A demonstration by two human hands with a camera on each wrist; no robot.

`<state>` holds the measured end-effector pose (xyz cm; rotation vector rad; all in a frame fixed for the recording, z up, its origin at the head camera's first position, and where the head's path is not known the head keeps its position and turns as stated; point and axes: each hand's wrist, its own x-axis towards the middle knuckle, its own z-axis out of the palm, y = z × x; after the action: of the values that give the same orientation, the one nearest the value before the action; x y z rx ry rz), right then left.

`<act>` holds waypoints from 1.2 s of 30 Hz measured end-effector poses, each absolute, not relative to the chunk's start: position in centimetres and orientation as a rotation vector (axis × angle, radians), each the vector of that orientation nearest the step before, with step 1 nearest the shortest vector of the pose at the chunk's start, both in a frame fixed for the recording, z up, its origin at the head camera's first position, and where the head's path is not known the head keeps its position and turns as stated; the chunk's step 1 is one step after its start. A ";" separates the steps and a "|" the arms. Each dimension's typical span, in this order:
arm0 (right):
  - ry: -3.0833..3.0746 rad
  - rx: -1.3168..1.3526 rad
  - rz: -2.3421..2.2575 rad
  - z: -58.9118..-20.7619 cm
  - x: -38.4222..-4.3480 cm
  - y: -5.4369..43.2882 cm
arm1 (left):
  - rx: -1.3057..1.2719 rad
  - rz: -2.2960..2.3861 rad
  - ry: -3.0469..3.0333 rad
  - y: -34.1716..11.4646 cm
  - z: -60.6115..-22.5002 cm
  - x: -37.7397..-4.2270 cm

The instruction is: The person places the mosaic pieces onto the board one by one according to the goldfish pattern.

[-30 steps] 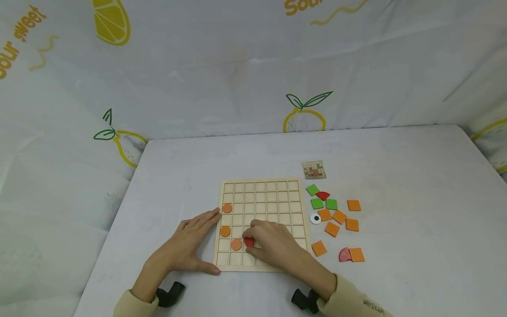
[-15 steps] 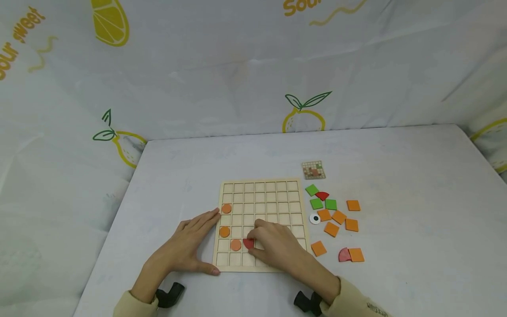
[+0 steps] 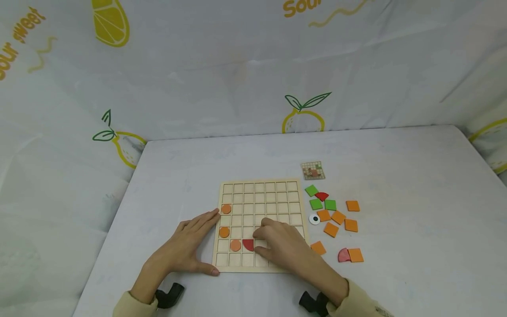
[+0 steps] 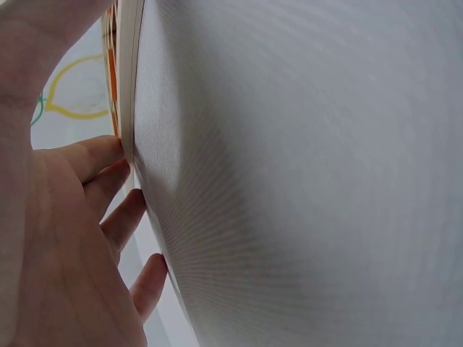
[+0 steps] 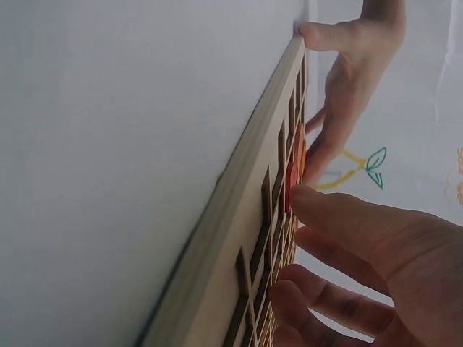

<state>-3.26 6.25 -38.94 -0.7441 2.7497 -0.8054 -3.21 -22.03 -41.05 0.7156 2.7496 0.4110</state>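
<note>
A wooden grid board [image 3: 259, 198] lies flat on the table. Its left edge meets the spread fingertips and thumb of my left hand [image 3: 186, 246]; the left wrist view shows those fingers against the board's side [image 4: 129, 72]. A red quarter-circle piece [image 3: 248, 244] sits in a lower square, just right of an orange disc [image 3: 235, 245]. Two more orange discs, an upper disc [image 3: 226, 208] and a lower disc [image 3: 224, 232], occupy the leftmost column. My right hand [image 3: 283, 244] hovers over the board beside the red piece, thumb and fingers apart, holding nothing visible.
Right of the board lie several orange squares [image 3: 331, 230], green squares [image 3: 316, 204], a second red quarter-circle [image 3: 322, 196], an eye disc [image 3: 314, 219] and a pinkish quarter-circle [image 3: 343, 255]. A small pattern card [image 3: 313, 170] is near the upper right corner. A printed cloth [image 3: 222, 97] hangs behind.
The right hand has let go of the red quarter-circle and moved slightly right. The piece now lies squarely in its cell, fully visible. My left hand has stayed at the board's edge.
</note>
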 end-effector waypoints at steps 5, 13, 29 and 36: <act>2.802 -0.665 -0.790 -38.7 -3.4 7.5 | 0.718 0.406 2.748 -22.0 -41.0 -3.2; 2.833 -0.539 -0.792 -38.1 -4.0 10.2 | 0.731 0.427 2.764 -21.9 -41.0 -3.2; 2.880 -0.372 -0.790 -38.2 -5.0 16.3 | 0.699 0.413 2.739 -21.8 -40.9 -3.2; 2.879 -0.302 -0.752 -38.6 -5.2 17.0 | 0.701 0.410 2.737 -21.8 -40.9 -3.2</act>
<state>-5.19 16.97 -38.56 -0.3024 2.8787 -0.7523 -3.24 -21.78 -40.94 0.7007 2.7370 0.4101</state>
